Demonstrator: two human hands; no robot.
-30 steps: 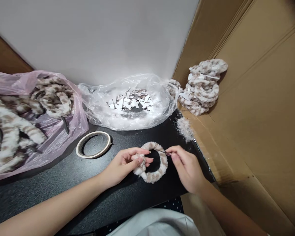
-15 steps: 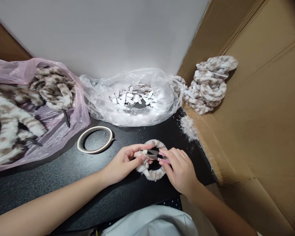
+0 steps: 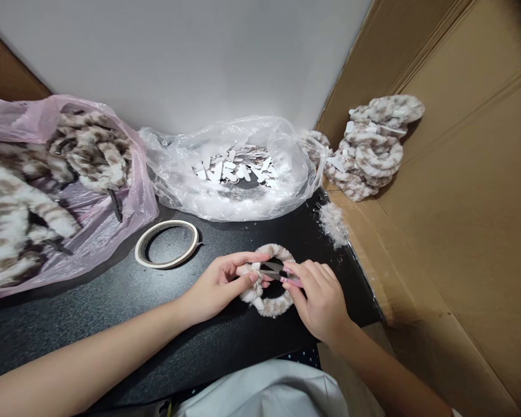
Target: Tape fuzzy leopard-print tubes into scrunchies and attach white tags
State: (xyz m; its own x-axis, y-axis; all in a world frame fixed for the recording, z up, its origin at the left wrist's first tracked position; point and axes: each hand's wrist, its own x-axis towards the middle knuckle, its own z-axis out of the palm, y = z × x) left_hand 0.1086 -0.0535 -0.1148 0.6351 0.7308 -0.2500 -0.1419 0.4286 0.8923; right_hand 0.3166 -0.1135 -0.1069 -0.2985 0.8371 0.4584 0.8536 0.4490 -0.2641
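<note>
Fluffy ring (image 3: 274, 307), on or just above the black table (image 3: 125, 324), I cannot tell which, has its gathered left side pinched between thumb and fingers of the left hand (image 3: 226, 284), while the right hand (image 3: 323, 298) is closed round the snips (image 3: 283, 274), whose blades stand parted inside the loop, pointing at the pinched part. Cutting seems to be the step; to do it well, hold the gathers taut, keep the left fingertips back from the blade tips and nip in small bites, sparing the fluff. Counted up: one ring in hand, one pair of snips, one roll of tape (image 3: 158, 266), one pink bag (image 3: 145, 197) of fluffy pieces (image 3: 13, 214), one clear bag (image 3: 226, 202) and one clump of clear scraps (image 3: 333, 223); the white slips (image 3: 230, 168) and the stacked fluffy rings (image 3: 369, 150) at the right overlap too much for a sure count
</note>
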